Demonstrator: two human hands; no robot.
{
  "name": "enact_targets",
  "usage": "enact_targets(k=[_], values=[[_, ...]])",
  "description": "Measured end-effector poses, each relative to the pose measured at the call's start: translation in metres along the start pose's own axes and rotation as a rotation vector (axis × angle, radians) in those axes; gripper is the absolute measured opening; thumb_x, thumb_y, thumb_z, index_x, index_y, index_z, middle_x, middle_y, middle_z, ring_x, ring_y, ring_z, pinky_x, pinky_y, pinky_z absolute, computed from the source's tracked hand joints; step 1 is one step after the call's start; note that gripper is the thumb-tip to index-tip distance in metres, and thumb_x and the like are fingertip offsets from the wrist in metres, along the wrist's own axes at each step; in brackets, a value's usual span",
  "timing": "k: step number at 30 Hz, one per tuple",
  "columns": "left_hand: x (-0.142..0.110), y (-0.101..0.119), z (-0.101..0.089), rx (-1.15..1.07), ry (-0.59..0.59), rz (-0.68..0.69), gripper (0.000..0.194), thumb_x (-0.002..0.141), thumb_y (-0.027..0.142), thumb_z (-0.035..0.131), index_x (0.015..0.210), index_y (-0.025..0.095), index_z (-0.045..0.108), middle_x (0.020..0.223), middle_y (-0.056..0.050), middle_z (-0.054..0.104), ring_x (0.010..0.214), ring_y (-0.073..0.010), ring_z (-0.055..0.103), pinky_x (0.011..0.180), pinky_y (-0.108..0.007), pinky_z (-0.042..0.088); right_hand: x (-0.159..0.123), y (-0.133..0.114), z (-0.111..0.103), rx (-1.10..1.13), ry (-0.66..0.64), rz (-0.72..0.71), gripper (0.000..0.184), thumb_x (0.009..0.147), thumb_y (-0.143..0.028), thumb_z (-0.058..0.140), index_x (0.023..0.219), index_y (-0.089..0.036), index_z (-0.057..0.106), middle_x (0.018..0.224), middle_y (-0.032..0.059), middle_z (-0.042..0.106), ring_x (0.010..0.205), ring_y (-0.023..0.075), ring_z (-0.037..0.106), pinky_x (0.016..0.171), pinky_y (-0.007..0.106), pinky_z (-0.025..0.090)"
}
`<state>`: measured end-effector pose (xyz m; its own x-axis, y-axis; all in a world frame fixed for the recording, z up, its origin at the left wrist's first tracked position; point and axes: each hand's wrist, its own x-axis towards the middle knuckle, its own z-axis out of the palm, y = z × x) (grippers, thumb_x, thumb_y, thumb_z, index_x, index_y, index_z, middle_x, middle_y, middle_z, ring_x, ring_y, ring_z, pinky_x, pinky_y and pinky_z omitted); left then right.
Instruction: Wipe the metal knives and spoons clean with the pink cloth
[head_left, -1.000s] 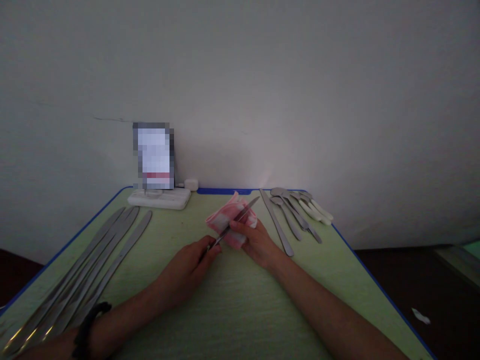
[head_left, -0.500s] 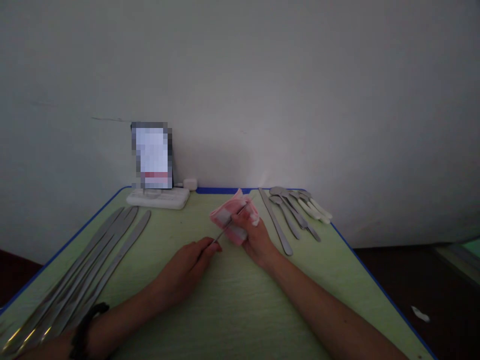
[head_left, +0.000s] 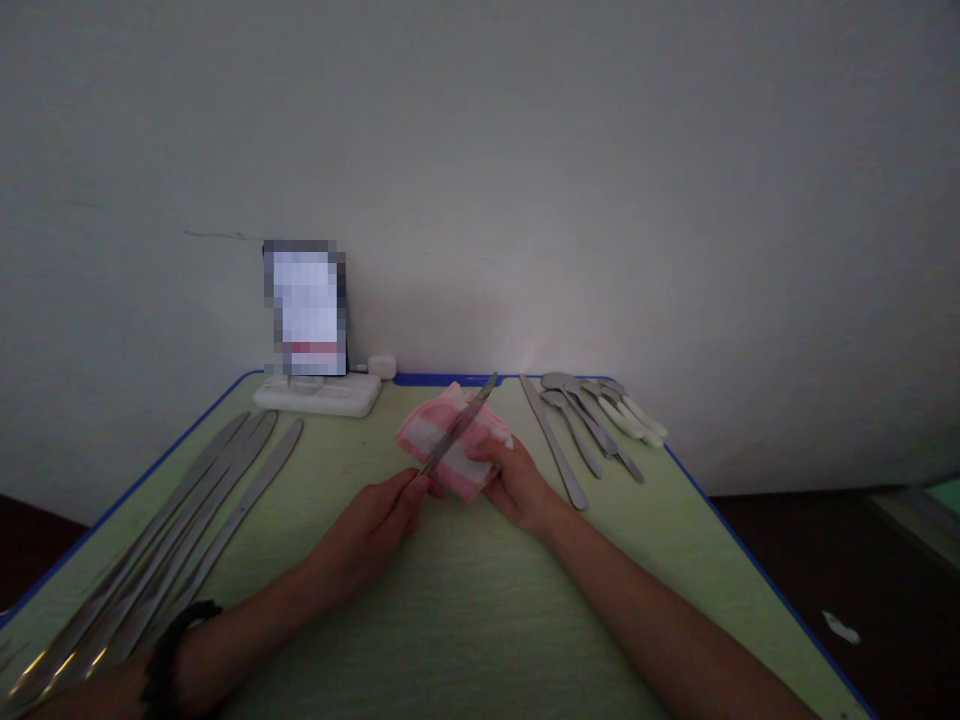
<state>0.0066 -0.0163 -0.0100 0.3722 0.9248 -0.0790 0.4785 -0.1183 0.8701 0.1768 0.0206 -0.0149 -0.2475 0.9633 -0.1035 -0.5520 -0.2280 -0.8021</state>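
Note:
My left hand [head_left: 379, 520] is closed on the handle end of a slim metal knife [head_left: 459, 425], whose blade points away toward the wall. The blade lies across a folded pink and white cloth [head_left: 442, 440]. My right hand [head_left: 517, 482] grips that cloth from the right, thumb on top. Both hands rest low over the green table [head_left: 465, 600], near its middle.
Several long metal knives [head_left: 187, 530] lie in a row at the table's left. One more knife [head_left: 553, 452] and several spoons [head_left: 600, 415] lie at the back right. A white power strip [head_left: 319, 395] with a blurred upright device sits at the back by the wall.
The knife blade slid back out of the cloth and now lies on top of it, pointing farther away. The cloth has been spread flatter. My left hand edged forward.

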Motion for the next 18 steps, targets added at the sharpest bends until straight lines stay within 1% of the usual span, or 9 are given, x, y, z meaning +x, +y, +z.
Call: enact_targets(k=[3,6,12,16,18], values=[[0.0,0.0,0.0,-0.034,-0.003,-0.017,0.041,0.09,0.047,0.026,0.085,0.018,0.054,0.052,0.006,0.036,0.049,-0.013,0.039,0.048,-0.023,0.031,0.0,0.001,0.0,-0.025,-0.036,0.008,0.025,0.056,-0.014,0.061,0.08,-0.017,0.064,0.072,-0.0002,0.066,0.063,0.014,0.057,0.062,0.025,0.044],[0.0,0.0,0.001,-0.049,-0.001,-0.022,0.04,0.09,0.048,0.028,0.077,0.018,0.052,0.051,0.006,0.038,0.048,-0.0124,0.039,0.048,-0.023,0.032,0.0,0.002,0.0,-0.041,-0.047,0.006,0.02,0.056,-0.014,0.06,0.075,-0.017,0.064,0.068,-0.0008,0.066,0.06,0.0133,0.056,0.06,0.025,0.043],[-0.001,0.003,0.0,-0.051,-0.002,-0.014,0.041,0.09,0.048,0.028,0.083,0.018,0.054,0.052,0.006,0.038,0.048,-0.0129,0.039,0.048,-0.023,0.033,0.002,0.005,-0.004,-0.09,-0.051,0.009,0.015,0.057,-0.016,0.058,0.072,-0.016,0.064,0.061,-0.0012,0.062,0.056,0.0127,0.053,0.057,0.025,0.041],[-0.001,0.004,0.0,0.002,0.01,-0.015,0.041,0.09,0.048,0.027,0.076,0.019,0.053,0.051,0.006,0.039,0.048,-0.0133,0.041,0.048,-0.024,0.033,0.004,0.011,-0.01,-0.203,-0.032,-0.015,0.01,0.061,-0.02,0.06,0.069,-0.016,0.063,0.062,-0.0011,0.061,0.055,0.0118,0.05,0.055,0.024,0.038],[-0.001,0.003,0.0,0.035,0.007,0.0,0.04,0.09,0.046,0.026,0.074,0.019,0.051,0.052,0.005,0.041,0.049,-0.0138,0.042,0.05,-0.024,0.034,0.005,0.013,-0.013,-0.24,-0.034,-0.021,0.011,0.061,-0.021,0.061,0.07,-0.016,0.064,0.063,-0.0007,0.061,0.057,0.0123,0.051,0.056,0.024,0.039]])
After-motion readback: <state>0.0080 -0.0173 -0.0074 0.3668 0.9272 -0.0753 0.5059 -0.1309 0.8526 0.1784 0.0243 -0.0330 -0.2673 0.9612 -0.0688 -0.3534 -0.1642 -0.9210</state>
